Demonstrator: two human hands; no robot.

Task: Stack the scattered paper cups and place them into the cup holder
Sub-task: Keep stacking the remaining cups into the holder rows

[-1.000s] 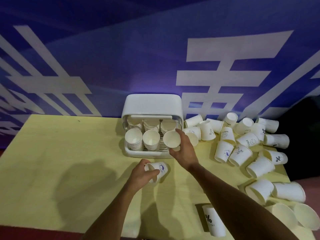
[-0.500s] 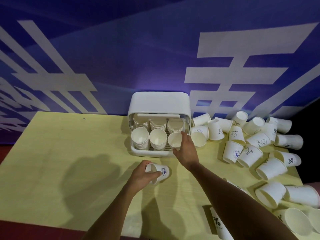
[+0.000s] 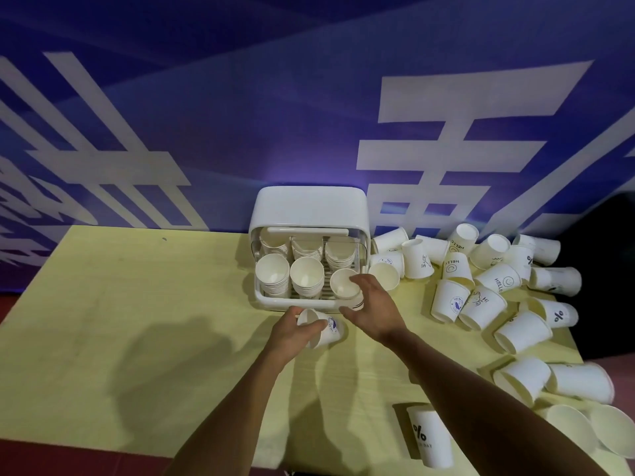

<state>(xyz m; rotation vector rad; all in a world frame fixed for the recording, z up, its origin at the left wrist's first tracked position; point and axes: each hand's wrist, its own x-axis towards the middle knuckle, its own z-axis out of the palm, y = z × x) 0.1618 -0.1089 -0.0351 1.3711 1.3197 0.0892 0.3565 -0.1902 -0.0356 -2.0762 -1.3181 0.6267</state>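
Left hand (image 3: 292, 333) grips a marked cup (image 3: 328, 329) over the table (image 3: 137, 321). The cup holder (image 3: 309, 207), with stacks inside, stands just beyond it. Loose cups (image 3: 488, 280) crowd the table to the right of the right hand (image 3: 376, 305). That hand brackets a tilted cup (image 3: 343, 285) in the holder's near-right slot between thumb and fingers; I cannot tell whether it grips. The marked cup is white with a blue print and lies sideways, mouth toward the palm and base pointing right.

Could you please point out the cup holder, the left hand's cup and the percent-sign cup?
cup holder (image 3: 309, 207), head view, lid top.
left hand's cup (image 3: 330, 330), head view, printed wall.
percent-sign cup (image 3: 431, 441), head view, side wall.
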